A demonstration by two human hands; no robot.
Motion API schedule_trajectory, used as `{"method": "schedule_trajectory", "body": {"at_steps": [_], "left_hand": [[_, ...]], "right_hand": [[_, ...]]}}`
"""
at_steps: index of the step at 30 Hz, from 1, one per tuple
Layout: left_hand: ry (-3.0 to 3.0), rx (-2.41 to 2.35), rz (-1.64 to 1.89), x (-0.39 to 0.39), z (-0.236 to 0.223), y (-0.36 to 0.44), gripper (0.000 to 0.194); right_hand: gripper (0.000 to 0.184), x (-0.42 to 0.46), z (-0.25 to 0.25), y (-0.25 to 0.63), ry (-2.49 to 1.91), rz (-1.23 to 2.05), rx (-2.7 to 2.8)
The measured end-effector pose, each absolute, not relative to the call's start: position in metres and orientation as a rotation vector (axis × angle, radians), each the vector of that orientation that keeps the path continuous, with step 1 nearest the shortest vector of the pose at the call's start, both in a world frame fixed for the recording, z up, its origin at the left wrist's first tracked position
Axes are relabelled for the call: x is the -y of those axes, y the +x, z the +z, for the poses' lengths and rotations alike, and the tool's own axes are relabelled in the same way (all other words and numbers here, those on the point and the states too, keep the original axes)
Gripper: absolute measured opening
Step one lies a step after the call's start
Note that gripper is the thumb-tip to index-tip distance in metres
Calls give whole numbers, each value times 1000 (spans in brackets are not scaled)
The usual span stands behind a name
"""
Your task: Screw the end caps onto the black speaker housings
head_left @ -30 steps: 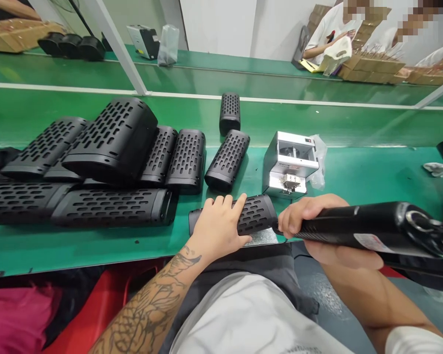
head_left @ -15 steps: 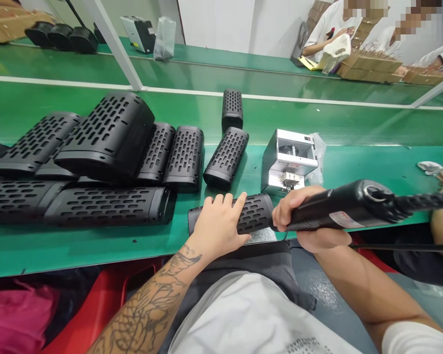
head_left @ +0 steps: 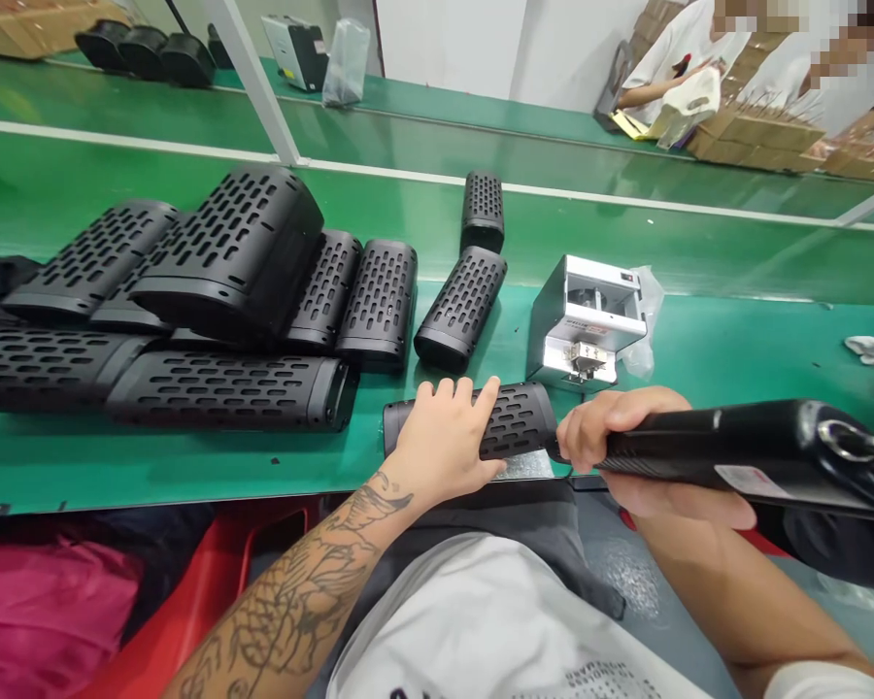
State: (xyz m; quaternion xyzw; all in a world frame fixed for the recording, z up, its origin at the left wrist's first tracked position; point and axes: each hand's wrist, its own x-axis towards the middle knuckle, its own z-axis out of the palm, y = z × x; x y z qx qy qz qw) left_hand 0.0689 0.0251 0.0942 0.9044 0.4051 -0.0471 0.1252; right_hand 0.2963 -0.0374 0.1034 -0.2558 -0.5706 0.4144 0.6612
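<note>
On the near edge of the bench a black slotted housing (head_left: 522, 419) lies on its side. My left hand (head_left: 444, 442) is closed over its left part, fingers across the top and thumb along the near side. A black electric screwdriver (head_left: 728, 447) is gripped in my right hand (head_left: 626, 427). The tool lies nearly level, its front end at the housing's right end; the tip is hidden by my fingers. Just beyond the housing stands a silver screw feeder (head_left: 587, 325).
Several more slotted housings (head_left: 225, 252) are piled at the left, and another housing (head_left: 460, 309) leans toward the middle. A green bench (head_left: 320, 476) runs across, with a white post (head_left: 254, 78) behind. Another person (head_left: 689, 58) works at the far right.
The view has shifted, so the bench things appear farther right. The screwdriver's rear end has swung lower and nearer to me. My left hand keeps its hold on the housing.
</note>
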Motion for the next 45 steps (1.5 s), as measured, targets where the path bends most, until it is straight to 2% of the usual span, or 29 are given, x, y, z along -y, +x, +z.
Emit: {"method": "schedule_trajectory", "body": {"at_steps": [2, 7, 14, 17, 19, 23, 25, 30, 33, 38, 43, 45], "left_hand": [[2643, -1175, -138, -25, 94, 69, 120], [2653, -1169, -164, -26, 94, 69, 121], [2670, -1170, -142, -25, 91, 67, 122], [2681, -1193, -64, -21, 85, 70, 122], [2692, -1205, 8, -18, 80, 76, 120], [2710, -1226, 71, -11, 72, 85, 115], [2736, -1211, 146, -7, 70, 79, 112], [2763, -1122, 564, 0, 51, 22, 103], [2553, -1133, 733, 4, 27, -20, 116], [2122, -1203, 772, 11, -19, -46, 142], [2011, -1140, 795, 13, -33, -35, 143], [2008, -1154, 788, 14, -32, -33, 144]], "right_hand": [[71, 36, 99, 298, -589, 958, 1290], [90, 29, 91, 306, -459, 948, 1417], [82, 35, 97, 301, -500, 947, 1398], [87, 30, 107, 307, -537, 903, 1230], [89, 15, 116, 323, -600, 801, 1133], [80, -33, 125, 359, -800, 340, 1017], [79, -53, 119, 368, -879, 247, 1018], [80, -57, 100, 365, -931, 308, 1067], [81, -48, 95, 363, -921, 302, 1043], [77, -31, 109, 359, -864, 306, 1021], [78, 33, 151, 330, -728, 583, 1110], [68, 61, 161, 311, -757, 730, 1149]]}}
